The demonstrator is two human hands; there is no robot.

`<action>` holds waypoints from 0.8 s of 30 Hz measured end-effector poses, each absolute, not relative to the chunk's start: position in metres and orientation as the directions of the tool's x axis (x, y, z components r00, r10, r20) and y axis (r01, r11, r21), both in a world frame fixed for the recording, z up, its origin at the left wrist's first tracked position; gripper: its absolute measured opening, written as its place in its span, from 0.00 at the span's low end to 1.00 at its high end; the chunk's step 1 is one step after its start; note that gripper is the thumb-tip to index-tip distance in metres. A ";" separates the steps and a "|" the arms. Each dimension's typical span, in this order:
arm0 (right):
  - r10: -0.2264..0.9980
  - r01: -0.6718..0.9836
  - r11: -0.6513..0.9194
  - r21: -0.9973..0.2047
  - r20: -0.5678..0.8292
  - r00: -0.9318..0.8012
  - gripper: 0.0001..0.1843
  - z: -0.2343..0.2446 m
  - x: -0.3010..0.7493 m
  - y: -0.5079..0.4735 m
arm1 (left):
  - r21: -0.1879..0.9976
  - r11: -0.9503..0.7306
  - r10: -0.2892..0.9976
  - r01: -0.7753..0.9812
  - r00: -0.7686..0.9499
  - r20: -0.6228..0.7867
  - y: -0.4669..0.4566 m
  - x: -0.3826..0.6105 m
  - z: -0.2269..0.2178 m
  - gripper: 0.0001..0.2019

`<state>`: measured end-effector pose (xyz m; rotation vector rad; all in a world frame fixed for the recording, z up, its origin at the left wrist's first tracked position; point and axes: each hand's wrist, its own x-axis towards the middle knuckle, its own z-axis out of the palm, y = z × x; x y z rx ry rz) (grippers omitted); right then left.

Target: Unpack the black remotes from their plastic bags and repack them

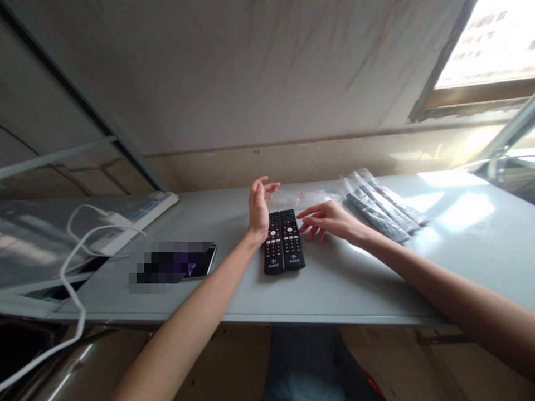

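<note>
Two black remote controls lie side by side on the grey table point(334, 295), buttons facing up. My left hand point(259, 209) is raised at the outer edge of the left remote control point(273, 250) and hides part of its upper end. Its fingers are apart and hold nothing. On the other side, my right hand point(324, 220) hovers by the upper right edge of the right remote control point(292, 245), fingers spread and empty. I cannot tell whether either hand touches a remote. Behind the remotes lies a clear plastic bag point(303, 197), flat.
Several bagged remote controls point(380, 206) rest at the right rear. A phone or tablet point(204, 260), partly blurred out, lies at the left. Near the left end are a white power strip point(144, 220) and a white cable point(71, 295). A wall stands behind the table.
</note>
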<state>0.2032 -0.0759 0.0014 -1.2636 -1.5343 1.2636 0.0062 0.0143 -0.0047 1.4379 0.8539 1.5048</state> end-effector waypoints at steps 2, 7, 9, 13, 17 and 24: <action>0.990 0.302 0.121 -0.946 0.095 -0.100 0.19 0.000 0.209 -0.071 | 0.906 -0.406 0.912 -0.117 0.012 0.410 0.017 0.004 -0.004 0.20; 0.839 0.743 0.332 -0.581 0.542 0.049 0.17 -0.009 0.228 -0.060 | 0.893 -0.451 0.888 0.000 -0.101 0.449 0.028 -0.008 -0.007 0.19; 0.815 0.845 0.309 -0.437 0.579 0.001 0.21 -0.012 0.234 -0.057 | 0.906 -0.420 0.896 0.058 -0.132 0.424 0.035 -0.013 -0.011 0.19; 0.918 0.923 0.199 -0.328 0.391 -0.059 0.33 -0.016 0.237 -0.059 | 0.951 -0.263 0.949 0.162 -0.132 0.285 0.046 -0.020 -0.021 0.30; 0.978 0.947 0.135 -0.290 0.192 -0.081 0.36 -0.019 0.231 -0.063 | 0.959 -0.200 0.975 0.201 -0.058 0.215 0.050 -0.020 -0.027 0.39; 0.968 0.965 0.208 -0.158 0.172 -0.180 0.31 -0.014 0.230 -0.066 | 0.955 -0.226 0.973 0.193 0.084 0.214 0.048 -0.016 -0.030 0.44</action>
